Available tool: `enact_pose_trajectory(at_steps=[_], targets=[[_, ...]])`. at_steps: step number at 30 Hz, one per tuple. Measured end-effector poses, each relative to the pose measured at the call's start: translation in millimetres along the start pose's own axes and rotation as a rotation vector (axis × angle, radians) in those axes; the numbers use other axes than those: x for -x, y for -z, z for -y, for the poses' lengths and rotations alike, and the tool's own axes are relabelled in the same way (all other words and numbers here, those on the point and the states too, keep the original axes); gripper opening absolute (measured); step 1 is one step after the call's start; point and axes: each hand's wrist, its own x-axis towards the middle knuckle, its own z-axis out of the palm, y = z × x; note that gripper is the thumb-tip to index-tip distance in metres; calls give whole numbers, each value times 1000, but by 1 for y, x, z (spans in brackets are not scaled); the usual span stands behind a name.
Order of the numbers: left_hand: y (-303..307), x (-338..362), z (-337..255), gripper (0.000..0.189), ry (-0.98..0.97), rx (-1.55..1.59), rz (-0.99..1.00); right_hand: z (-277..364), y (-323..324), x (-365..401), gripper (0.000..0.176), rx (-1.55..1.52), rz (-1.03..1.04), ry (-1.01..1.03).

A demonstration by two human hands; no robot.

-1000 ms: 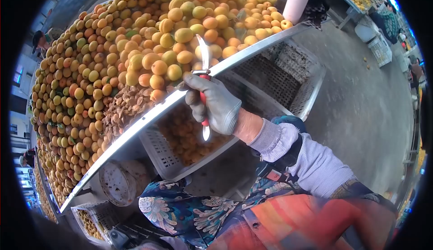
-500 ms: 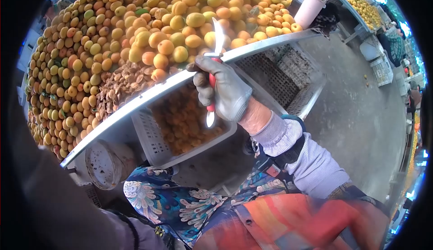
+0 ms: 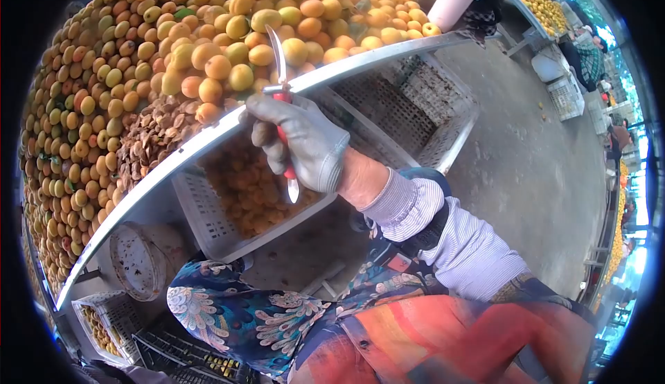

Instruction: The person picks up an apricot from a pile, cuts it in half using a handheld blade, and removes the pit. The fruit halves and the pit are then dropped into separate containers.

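Well, right hand [image 3: 301, 138]: gloved fingers curled tight around the knife [image 3: 283, 98].
Blade [image 3: 280, 58]: rises above my thumb, bare and curved; a stray left hand, out of view now, could get cut.
Table edge [image 3: 374, 64]: just past my thumb; a careless swing could knock the blade on it.
Fruit [image 3: 216, 66]: heaped beyond the blade; a bump could roll some over.
Crate [image 3: 201, 211]: below my fist; if my grip loosened, the knife could drop in.

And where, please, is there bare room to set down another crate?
The concrete floor is largely bare between the stained crate and the farther white crate. The table is crowded with apricots and brown pits near the gloved right hand.
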Motion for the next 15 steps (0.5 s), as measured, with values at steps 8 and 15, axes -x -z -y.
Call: enact_pose_trajectory(at_steps=[8, 15], targets=[[3, -12, -7, 45, -15, -55, -58, -5, 1, -2, 21, -1, -2, -19], [0, -10, -14, 44, 40, -109, -107, -8, -1, 2, 23, 32, 2, -40]])
